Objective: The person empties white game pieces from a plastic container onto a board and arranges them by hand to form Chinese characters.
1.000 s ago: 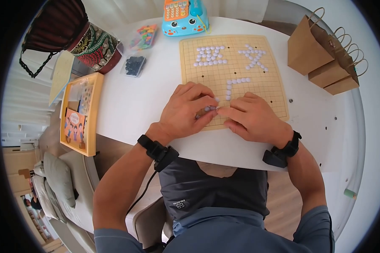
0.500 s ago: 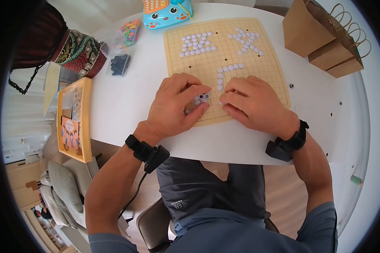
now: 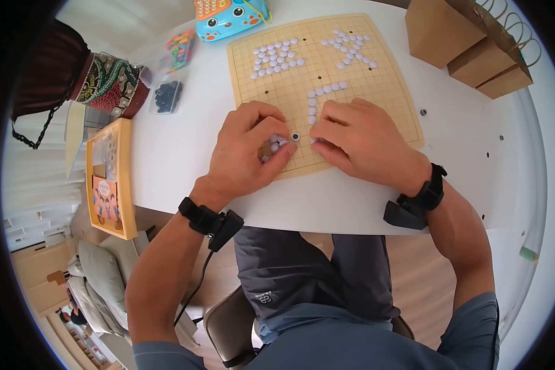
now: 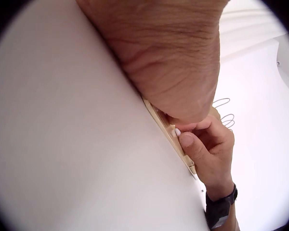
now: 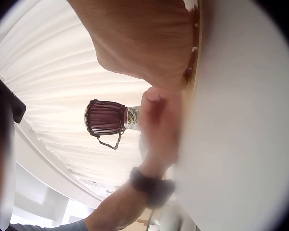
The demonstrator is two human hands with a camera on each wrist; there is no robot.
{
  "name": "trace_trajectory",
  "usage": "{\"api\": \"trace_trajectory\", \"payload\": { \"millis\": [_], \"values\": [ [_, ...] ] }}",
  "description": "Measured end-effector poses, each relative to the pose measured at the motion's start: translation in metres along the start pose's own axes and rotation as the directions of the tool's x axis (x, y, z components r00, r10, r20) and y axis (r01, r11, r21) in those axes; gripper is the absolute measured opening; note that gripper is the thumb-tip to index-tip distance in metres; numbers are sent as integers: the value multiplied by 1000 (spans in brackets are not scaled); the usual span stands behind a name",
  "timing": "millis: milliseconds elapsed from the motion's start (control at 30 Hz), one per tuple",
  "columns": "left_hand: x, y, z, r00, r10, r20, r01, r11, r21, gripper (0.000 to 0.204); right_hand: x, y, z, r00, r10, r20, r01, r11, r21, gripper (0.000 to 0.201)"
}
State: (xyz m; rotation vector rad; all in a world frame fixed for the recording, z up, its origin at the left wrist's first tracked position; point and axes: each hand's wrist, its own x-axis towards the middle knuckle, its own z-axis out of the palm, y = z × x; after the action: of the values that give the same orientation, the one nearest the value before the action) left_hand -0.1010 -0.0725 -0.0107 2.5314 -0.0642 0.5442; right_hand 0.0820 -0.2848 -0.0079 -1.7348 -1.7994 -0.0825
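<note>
On the beige grid board (image 3: 376,123), small round white pieces form several patterns. My left hand (image 3: 246,148) rests at the board's near left part, its fingers and thumb curled around a small cluster of white pieces (image 3: 275,147). One overturned piece with a dark centre (image 3: 295,137) lies just beyond those fingertips. Across from it, my right hand (image 3: 367,139) pinches a white piece (image 3: 315,140) between thumb and fingers, low over the board below a bent row of pieces (image 3: 312,103). The left wrist view shows a white piece (image 4: 177,131) at the right thumb tip.
Left of the board stand a box of dark pieces (image 3: 166,97), a box of coloured pieces (image 3: 177,50) and a drum (image 3: 114,84). A blue toy phone (image 3: 228,21) is at the back. Paper bags (image 3: 444,31) stand at the right; a wooden tray (image 3: 127,179) sits far left.
My hands were together at the left fingertips; the right has drawn away to the right with a white piece. The overturned piece now lies between them. The head view has shifted.
</note>
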Motion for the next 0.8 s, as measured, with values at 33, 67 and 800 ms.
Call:
{"api": "trace_trajectory", "payload": {
  "millis": [33,67,800],
  "values": [
    [0,0,0,1000,-11,2,11,1000,-10,23,0,1,0,999,28,-17,-28,999,20,14],
    [1,0,0,1000,-21,3,21,1000,-17,22,0,3,0,999,28,-20,-27,999,17,14],
    [-3,-3,-2,1000,16,-26,-17,999,-42,23,6,4,-2,993,117,-31,-118,993,-12,10]
  ]
}}
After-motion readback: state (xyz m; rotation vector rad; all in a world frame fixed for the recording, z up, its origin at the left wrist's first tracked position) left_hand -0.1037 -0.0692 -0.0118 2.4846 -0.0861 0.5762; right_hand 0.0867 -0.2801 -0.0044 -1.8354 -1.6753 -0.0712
